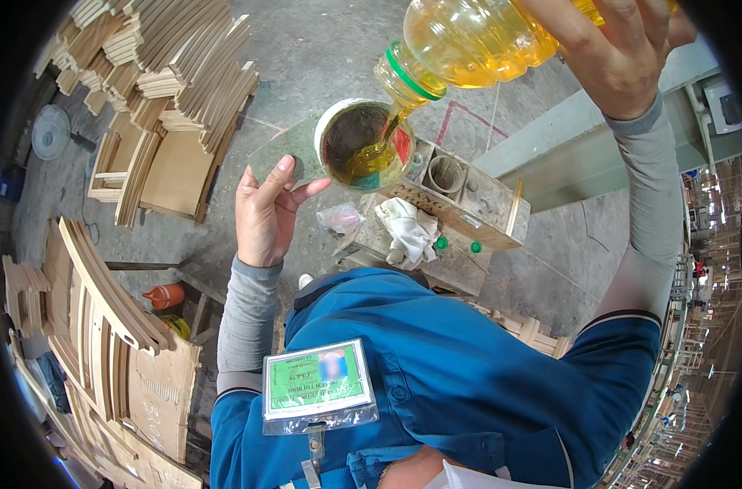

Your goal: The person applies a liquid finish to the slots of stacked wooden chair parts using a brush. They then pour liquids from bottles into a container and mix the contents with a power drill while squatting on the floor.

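My right hand point(627, 53) grips a clear ridged plastic bottle point(481, 37) with a green ring round its neck. The bottle is tipped over to the left, and yellow liquid point(395, 118) runs from its mouth into a round cup point(344, 129). Inside, the cup is stained dark, with red and green patches; some yellow liquid lies in it. Thumb and fingers of my left hand point(265, 204) pinch a flat, see-through greenish piece point(285, 151) at the cup's left side. The join between piece and cup is not clear.
Below the cup stands a worn wooden box point(460, 213) with a jar point(446, 174) in it. A white cloth point(407, 228), green caps point(476, 247) and a plastic bag point(340, 218) lie nearby. Stacked curved wooden parts point(183, 57) and a fan point(51, 132) are left; a grey beam point(542, 134) is right.
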{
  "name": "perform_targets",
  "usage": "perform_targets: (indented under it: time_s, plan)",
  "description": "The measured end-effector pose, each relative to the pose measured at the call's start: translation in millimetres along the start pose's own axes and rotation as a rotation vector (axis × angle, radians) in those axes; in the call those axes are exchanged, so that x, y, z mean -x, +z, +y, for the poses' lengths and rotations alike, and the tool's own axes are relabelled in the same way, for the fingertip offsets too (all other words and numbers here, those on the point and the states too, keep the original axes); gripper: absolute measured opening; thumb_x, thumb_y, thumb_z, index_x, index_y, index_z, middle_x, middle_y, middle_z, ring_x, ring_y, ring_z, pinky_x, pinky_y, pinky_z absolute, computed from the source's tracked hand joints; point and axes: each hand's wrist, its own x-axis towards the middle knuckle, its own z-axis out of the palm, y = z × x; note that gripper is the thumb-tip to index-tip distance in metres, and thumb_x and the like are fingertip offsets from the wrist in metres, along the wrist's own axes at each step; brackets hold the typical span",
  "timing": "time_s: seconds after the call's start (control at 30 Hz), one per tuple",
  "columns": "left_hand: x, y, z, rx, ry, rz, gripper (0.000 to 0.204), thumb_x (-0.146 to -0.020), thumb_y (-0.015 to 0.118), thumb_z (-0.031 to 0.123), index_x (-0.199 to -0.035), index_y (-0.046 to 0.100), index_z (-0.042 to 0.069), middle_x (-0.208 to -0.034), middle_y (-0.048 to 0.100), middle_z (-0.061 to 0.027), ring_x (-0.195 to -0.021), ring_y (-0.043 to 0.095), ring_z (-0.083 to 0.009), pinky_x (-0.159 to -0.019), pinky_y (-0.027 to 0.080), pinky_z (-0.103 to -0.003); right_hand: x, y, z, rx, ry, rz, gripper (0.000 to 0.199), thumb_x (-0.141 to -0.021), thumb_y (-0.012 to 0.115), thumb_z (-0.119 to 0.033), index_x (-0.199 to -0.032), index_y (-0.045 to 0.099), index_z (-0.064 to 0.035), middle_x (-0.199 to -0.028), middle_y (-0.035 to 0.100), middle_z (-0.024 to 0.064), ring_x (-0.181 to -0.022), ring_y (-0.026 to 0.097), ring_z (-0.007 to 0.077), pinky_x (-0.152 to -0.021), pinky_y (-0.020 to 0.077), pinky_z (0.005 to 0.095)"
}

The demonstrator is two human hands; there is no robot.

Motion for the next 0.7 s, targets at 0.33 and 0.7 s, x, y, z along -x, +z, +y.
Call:
perform_targets:
  time_s: [0.33, 0.7]
  plan:
    - [6.0, 1.9, 3.9, -0.011, 0.022, 0.017, 0.018, -0.082, 0.054, 0.000, -0.079, 0.039, 0.010, -0.068, 0.057, -0.0033, -0.066, 0.060, -0.0125, -0.069, 0.054, -0.046, -12.8, -5.9, -26.4, -0.304, 0.396, 0.116, 0.046, -0.052, 0.076, -0.026, -0.092, 0.053, -0.0340, -0.097, 0.053, -0.0072, -0.103, 0.047, 0.0161, -0.106, 0.0165, 0.0487]
    - [14.5, 4.3, 11.5, 0.012, 0.043, -0.016, 0.010, -0.082, 0.052, -0.001, -0.083, 0.044, 0.006, -0.072, 0.058, -0.0044, -0.069, 0.060, -0.0140, -0.071, 0.054, -0.047, -3.8, -25.3, -44.5, -0.207, 0.424, -0.191, 0.035, -0.064, 0.069, -0.020, -0.095, 0.054, -0.0279, -0.093, 0.052, -0.0010, -0.094, 0.049, 0.0178, -0.098, 0.0235, 0.0503]
